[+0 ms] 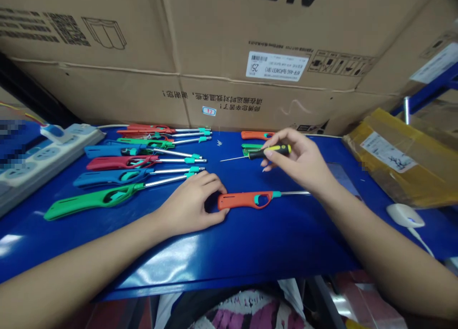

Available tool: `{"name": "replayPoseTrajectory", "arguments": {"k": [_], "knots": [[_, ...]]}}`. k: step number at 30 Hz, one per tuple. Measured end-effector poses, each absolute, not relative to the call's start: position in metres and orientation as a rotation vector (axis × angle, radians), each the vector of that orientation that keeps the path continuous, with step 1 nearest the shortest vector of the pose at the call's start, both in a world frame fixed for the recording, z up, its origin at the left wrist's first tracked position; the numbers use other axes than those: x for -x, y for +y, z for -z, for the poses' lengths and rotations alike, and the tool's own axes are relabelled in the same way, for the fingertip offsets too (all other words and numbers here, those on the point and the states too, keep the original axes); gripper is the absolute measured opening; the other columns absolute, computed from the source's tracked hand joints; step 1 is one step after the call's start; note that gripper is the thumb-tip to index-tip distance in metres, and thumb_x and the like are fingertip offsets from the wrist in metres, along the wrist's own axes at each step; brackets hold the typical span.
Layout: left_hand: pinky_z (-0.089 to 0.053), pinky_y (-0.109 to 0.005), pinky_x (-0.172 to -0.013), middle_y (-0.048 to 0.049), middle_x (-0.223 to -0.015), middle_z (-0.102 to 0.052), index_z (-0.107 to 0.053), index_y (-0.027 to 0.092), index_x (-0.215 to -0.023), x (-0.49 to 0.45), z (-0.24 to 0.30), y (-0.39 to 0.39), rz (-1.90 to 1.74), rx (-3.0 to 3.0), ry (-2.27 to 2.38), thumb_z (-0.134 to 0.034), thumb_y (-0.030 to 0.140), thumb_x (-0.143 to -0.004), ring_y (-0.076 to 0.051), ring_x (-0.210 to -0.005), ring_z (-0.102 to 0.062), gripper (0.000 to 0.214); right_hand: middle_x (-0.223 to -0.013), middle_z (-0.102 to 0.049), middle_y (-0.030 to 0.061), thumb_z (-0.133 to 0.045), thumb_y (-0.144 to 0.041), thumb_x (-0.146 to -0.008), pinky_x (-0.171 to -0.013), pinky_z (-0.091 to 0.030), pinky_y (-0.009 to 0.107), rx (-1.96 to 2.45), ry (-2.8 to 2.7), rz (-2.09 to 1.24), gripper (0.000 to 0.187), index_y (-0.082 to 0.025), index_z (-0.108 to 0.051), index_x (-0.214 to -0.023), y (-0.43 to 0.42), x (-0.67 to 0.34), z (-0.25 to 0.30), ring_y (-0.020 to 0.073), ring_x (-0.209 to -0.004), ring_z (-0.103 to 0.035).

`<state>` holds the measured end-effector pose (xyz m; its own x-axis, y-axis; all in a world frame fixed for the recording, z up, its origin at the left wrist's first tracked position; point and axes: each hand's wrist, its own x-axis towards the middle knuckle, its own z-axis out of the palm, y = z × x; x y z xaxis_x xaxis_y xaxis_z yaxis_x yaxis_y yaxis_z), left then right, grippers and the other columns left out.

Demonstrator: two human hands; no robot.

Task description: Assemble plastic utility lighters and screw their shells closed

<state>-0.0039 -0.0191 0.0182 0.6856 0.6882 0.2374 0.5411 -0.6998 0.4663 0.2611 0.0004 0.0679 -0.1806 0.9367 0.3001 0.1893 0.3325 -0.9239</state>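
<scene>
An orange gas lighter (238, 200) lies on the blue table, its metal tube pointing right. My left hand (195, 200) is closed round the handle's left end, thumb on the near side and fingers on the far side. Above the lighter, my right hand (295, 159) grips a screwdriver (257, 153) with a black and yellow handle, its thin shaft pointing left. Behind the screwdriver lie another orange lighter (252, 135) and a green lighter (252, 146), both partly hidden by my right hand and the screwdriver.
Several lighters (96, 199) in green, blue and red lie in a row at left, tubes pointing right. A power strip (50, 152) stands at the left edge. Large cardboard boxes (136, 95) wall the back. A taped package (386, 176) and a white mouse-like device (404, 215) sit at right.
</scene>
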Motion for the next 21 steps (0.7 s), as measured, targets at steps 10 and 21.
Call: {"name": "replayPoseTrajectory", "arguments": {"k": [10, 21], "knots": [[-0.048, -0.042, -0.095, -0.01, -0.121, -0.066, -0.067, 0.022, -0.127, 0.004, -0.011, -0.015, -0.601, -2.613, 0.887, -0.069, 0.044, -0.09, -0.026, -0.106, -0.061, 0.043, -0.098, -0.066, 0.0052, -0.062, -0.03, -0.09, -0.08, -0.064, 0.042, 1.209, -1.865, -1.043, 0.019, -0.02, -0.054, -0.105, 0.012, -0.283, -0.026, 0.0191, -0.082, -0.074], [-0.05, -0.037, -0.082, -0.0095, -0.108, -0.064, -0.062, 0.017, -0.121, -0.003, -0.043, -0.043, -0.094, -2.859, 0.981, -0.062, 0.022, -0.089, -0.027, -0.095, -0.064, 0.032, -0.107, -0.066, 0.0109, -0.061, -0.013, -0.088, -0.099, -0.048, 0.046, 1.118, -2.395, -0.606, 0.025, -0.02, -0.07, -0.11, 0.009, -0.292, -0.029, 0.0258, -0.107, -0.061]]}}
